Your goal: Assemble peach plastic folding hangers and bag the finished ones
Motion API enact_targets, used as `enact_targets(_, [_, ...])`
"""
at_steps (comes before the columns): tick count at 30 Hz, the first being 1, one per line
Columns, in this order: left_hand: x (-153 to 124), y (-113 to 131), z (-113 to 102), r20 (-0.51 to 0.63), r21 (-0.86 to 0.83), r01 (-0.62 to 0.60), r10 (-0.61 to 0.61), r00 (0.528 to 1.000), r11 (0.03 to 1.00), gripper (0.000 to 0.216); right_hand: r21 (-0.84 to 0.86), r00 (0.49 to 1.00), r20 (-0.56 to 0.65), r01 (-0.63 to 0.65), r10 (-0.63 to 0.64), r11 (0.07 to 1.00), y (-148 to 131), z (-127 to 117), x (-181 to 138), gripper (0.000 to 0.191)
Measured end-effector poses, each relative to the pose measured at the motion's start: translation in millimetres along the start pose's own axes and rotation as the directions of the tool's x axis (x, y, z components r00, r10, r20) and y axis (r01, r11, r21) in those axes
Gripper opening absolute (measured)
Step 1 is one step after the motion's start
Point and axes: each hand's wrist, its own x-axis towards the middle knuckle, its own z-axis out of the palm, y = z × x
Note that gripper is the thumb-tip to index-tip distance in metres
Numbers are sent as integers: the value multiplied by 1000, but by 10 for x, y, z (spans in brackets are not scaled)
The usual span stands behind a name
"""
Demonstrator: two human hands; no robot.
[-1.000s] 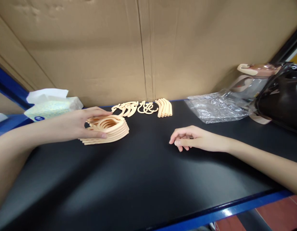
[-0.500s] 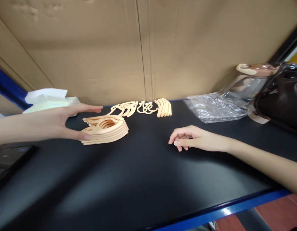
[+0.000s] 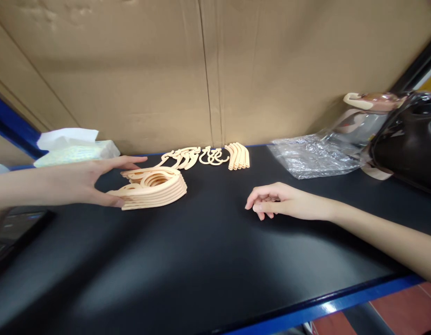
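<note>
A neat stack of peach plastic hanger parts (image 3: 159, 191), curved on the right side, lies on the black table. My left hand (image 3: 93, 179) spans the left end of the stack, thumb at the near edge and fingers stretched out past the far side. The thumb seems to touch the stack, but the fingers are not closed on it. Out over the table, well to the right, my right hand (image 3: 271, 201) rests with loosely curled fingers and nothing in them. Behind the stack lie small curved parts (image 3: 185, 157), several hooks (image 3: 213, 156) and a row of curved tubes (image 3: 238, 156).
A cardboard wall (image 3: 145, 93) closes off the back. At the far left sits a tissue pack (image 3: 76, 151), with a dark phone-like device (image 3: 22, 228) nearer. On the right are a clear plastic bag (image 3: 316, 156), a bottle (image 3: 367, 121) and a dark shiny bag (image 3: 407, 144).
My left hand has shifted slightly left and lower along the stack, its thumb sliding back toward the stack's left end. My right hand and the stack stay practically still.
</note>
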Motion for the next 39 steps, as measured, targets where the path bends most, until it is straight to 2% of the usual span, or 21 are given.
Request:
enact_targets(4, [2, 8, 8, 15, 13, 27, -27, 1000, 1000, 91, 7, 1000, 2, 0, 0, 1000, -11, 3, -4, 27])
enact_targets(9, [22, -41, 20, 17, 37, -15, 14, 1000, 999, 86, 7, 1000, 2, -1, 1, 1000, -25, 2, -1, 26])
enact_targets(15, [20, -58, 28, 9, 3, -9, 9, 1000, 1000, 88, 11, 1000, 1, 5, -5, 1000, -24, 0, -5, 25])
enact_targets(21, [-39, 16, 7, 2, -9, -35, 35, 999, 999, 76, 17, 1000, -2, 8, -8, 1000, -30, -1, -4, 24])
enact_targets(28, [-35, -28, 43, -42, -5, -26, 26, 999, 1000, 78, 12, 1000, 1, 12, -12, 1000, -23, 2, -3, 23])
enact_targets(31, [-40, 56, 43, -126, -45, -68, 62, 990, 997, 84, 9, 1000, -5, 12, -12, 1000, -32, 8, -6, 23])
enact_targets(33, [-46, 228, 57, -277, -65, -142, 119, 954, 988, 84, 5, 1000, -5, 13, -13, 1000, -38, 11, -6, 23])
enact_targets(34, [-52, 346, 81, -365, -71, -196, 158, 917, 978, 82, 2, 1000, -6, 12, -12, 1000, -41, 13, -5, 23])
enact_targets(36, [-67, 615, 177, -535, -59, -334, 253, 806, 941, 68, -8, 1000, -6, 14, -14, 1000, -47, 14, -2, 22])
enact_targets(37, [-77, 749, 251, -560, -63, -408, 306, 770, 911, 58, -13, 1000, -6, 18, -18, 1000, -49, 15, -1, 22])
enact_targets(39, [-96, 978, 439, -495, -49, -526, 437, 751, 849, 49, -24, 1000, -5, 25, -25, 999, -52, 15, 1, 22])
